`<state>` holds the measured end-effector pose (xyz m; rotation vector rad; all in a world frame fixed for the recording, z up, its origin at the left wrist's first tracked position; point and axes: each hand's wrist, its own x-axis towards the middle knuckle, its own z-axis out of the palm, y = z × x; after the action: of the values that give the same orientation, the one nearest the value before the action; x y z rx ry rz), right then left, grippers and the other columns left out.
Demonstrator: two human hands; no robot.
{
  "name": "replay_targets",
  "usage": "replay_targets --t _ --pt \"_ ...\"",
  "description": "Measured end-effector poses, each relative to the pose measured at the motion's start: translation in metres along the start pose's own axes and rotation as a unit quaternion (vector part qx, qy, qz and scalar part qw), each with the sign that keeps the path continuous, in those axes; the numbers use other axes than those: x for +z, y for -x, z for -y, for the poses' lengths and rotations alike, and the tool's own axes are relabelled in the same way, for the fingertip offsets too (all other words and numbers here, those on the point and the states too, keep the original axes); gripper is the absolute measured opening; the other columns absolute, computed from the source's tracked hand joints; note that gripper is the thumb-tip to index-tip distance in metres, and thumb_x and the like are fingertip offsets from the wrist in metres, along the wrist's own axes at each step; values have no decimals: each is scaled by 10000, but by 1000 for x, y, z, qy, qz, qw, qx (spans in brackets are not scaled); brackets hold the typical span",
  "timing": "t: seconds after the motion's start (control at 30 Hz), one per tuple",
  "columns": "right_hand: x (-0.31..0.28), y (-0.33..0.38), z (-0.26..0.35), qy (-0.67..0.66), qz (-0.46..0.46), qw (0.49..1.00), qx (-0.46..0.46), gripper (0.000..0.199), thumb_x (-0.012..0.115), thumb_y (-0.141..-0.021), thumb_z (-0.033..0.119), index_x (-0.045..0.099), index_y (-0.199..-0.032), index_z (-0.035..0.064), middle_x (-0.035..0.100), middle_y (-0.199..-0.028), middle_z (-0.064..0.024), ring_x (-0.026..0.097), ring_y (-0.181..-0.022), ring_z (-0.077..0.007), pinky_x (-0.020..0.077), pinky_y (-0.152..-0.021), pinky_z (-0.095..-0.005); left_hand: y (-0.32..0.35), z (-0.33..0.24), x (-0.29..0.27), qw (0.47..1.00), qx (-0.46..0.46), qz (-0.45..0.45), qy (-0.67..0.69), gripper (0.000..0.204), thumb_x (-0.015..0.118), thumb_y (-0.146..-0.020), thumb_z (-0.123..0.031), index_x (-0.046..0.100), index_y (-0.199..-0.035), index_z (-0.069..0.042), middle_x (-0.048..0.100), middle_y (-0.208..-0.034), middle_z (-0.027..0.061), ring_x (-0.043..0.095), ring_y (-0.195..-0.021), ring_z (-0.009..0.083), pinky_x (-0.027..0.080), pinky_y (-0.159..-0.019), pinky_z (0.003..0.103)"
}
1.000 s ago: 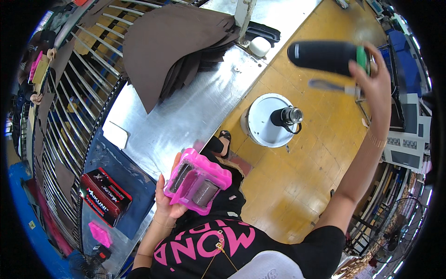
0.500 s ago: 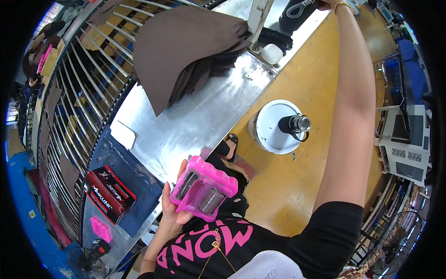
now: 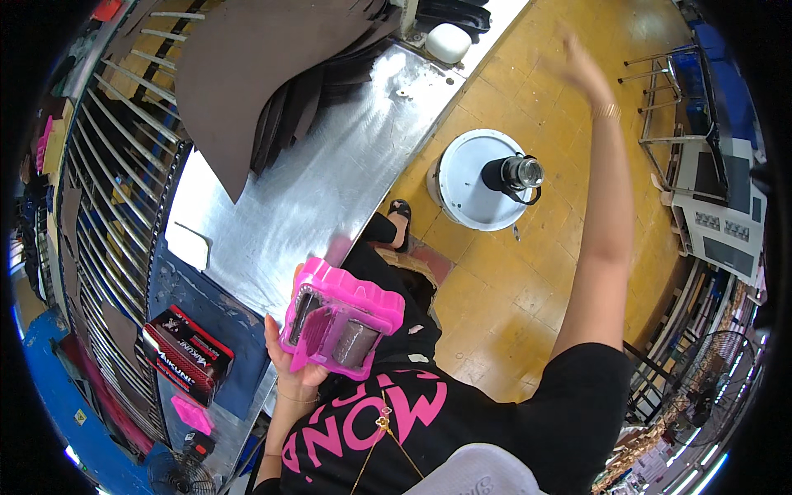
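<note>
My left hand grips a bright pink tape dispenser with a brown roll inside, held against my chest just off the near edge of the shiny metal table. My right hand is raised far out over the yellow floor with the arm stretched. Its fingers are spread and blurred, and it holds nothing. Below that arm a white round bucket stands on the floor with a black flask on its lid.
Brown leather sheets are piled at the far end of the table, beside a white rounded object. A white pad and a red and black box lie to the left. Grey machines and a fan stand at the right.
My right hand carried a dark cylinder up toward the far end of the table, let it go out of view, and has swung back empty. The left hand kept the pink dispenser.
</note>
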<state>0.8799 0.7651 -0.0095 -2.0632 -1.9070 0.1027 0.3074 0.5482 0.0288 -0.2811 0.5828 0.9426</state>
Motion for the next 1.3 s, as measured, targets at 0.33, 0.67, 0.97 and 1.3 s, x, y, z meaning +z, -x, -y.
replay_targets --t 0.33,0.67,0.97,1.3 --pt "132 208 2 -74 88 952 283 602 791 -581 231 588 -1105 18 659 -1023 -183 634 -975 -306 493 -873 -386 2 -9 2 999 16 3 -34 683 507 -851 -602 503 -1298 -85 547 -1270 180 548 -1119 381 415 -953 580" --pt "44 269 76 -240 80 917 309 606 773 -628 312 585 -1151 71 656 -1031 -140 643 -930 -254 492 -836 -341 23 -40 -39 991 24 -14 -127 639 629 -848 -352 406 -1369 -57 426 -1393 174 397 -1280 371 282 -1080 561" --pt "38 332 149 -364 284 853 244 544 762 -607 208 552 -1088 63 636 -987 -156 616 -925 -309 481 -822 -370 1 -23 -5 989 -26 -10 -146 733 617 -846 -436 333 -1414 -70 393 -1415 184 373 -1299 372 289 -1078 561" --pt "76 380 167 -342 270 849 300 544 755 -619 231 548 -1097 75 636 -1012 -158 618 -940 -329 483 -830 -378 -4 -19 -4 988 -17 -14 -152 712 586 -857 -476 358 -1399 -74 420 -1395 180 403 -1277 369 310 -1059 565"
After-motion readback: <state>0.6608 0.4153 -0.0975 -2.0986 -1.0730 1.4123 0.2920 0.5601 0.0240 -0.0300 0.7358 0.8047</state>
